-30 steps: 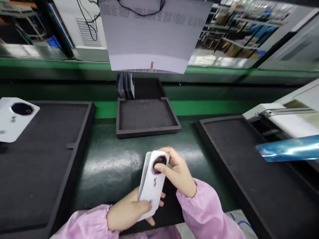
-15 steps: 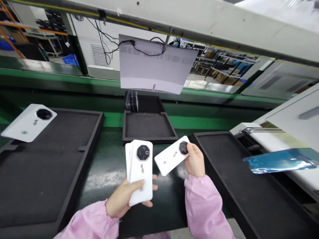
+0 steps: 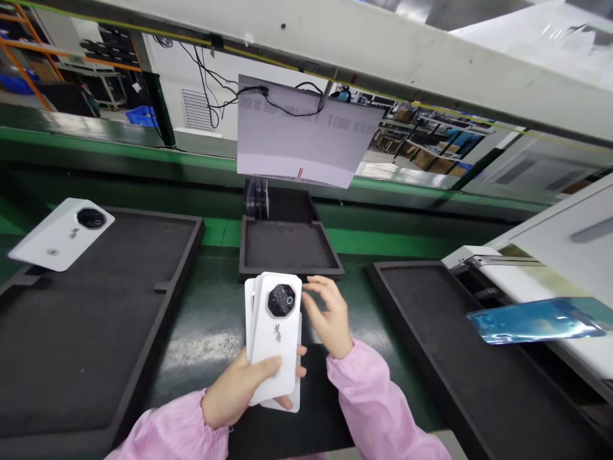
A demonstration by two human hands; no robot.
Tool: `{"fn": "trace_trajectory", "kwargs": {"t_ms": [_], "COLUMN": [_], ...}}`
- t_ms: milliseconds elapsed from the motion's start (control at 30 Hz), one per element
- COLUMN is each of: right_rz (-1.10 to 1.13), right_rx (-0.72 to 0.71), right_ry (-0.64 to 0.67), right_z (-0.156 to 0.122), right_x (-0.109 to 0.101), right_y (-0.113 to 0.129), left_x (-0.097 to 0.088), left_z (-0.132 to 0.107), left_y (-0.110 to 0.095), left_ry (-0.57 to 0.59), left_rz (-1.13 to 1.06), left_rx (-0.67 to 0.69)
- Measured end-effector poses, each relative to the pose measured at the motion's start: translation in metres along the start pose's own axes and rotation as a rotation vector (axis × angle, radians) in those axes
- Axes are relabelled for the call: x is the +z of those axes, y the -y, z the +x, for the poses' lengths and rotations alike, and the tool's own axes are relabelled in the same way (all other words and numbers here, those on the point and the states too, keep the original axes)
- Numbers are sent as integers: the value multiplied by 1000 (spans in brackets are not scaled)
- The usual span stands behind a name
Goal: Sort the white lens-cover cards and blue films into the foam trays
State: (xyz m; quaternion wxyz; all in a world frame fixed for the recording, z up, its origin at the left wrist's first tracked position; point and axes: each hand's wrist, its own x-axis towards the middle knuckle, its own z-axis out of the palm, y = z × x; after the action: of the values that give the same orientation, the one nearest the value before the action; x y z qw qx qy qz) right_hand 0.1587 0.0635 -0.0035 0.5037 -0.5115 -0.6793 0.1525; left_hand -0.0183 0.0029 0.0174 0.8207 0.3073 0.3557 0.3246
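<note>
In my left hand (image 3: 244, 383) is a fanned stack of white phone back covers (image 3: 274, 342), upright, the thumb across the front and fingers behind. The front one carries a dark octagonal camera area and dark lettering. Behind the stack, low down, another white phone back cover (image 3: 293, 404) sticks out under my fingers. My right hand (image 3: 332, 319) is just right of the stack's top edge, thumb and fingers apart, holding nothing that I can see. A further white phone back cover (image 3: 60, 239) rests at the left on the rim of a black tray (image 3: 184, 275).
A small black tray (image 3: 292, 246) ahead holds a row of dark thin plates (image 3: 257, 198). To the right lies another black tray (image 3: 431, 358), with a shiny blue phone back cover (image 3: 536, 319) over its edge. A monitor (image 3: 306, 137) hangs above the green bench.
My right hand has moved left to the stack and let go of the phone back cover it held. A cover now shows behind the stack in my left hand.
</note>
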Motion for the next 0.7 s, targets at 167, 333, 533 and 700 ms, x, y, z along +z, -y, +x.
{"fn": "trace_trajectory", "kwargs": {"t_ms": [167,333,533,700], "right_rz": [157,195,57,-170], "right_rx": [-9,68,-86,-574], "right_ry": [120,243,137,14], "right_z": [28,35,19,-13], "right_x": [-25,-31,-36,-20], "right_y": [40,45,38,27], "left_x": [-4,-6,-5,-1], "left_z": [4,5,5,5], "left_y": [8,11,13,9], "left_ry": [83,47,79,80], "left_rz": [80,188,204,24], "left_rx": [-5,13,-9,-148]}}
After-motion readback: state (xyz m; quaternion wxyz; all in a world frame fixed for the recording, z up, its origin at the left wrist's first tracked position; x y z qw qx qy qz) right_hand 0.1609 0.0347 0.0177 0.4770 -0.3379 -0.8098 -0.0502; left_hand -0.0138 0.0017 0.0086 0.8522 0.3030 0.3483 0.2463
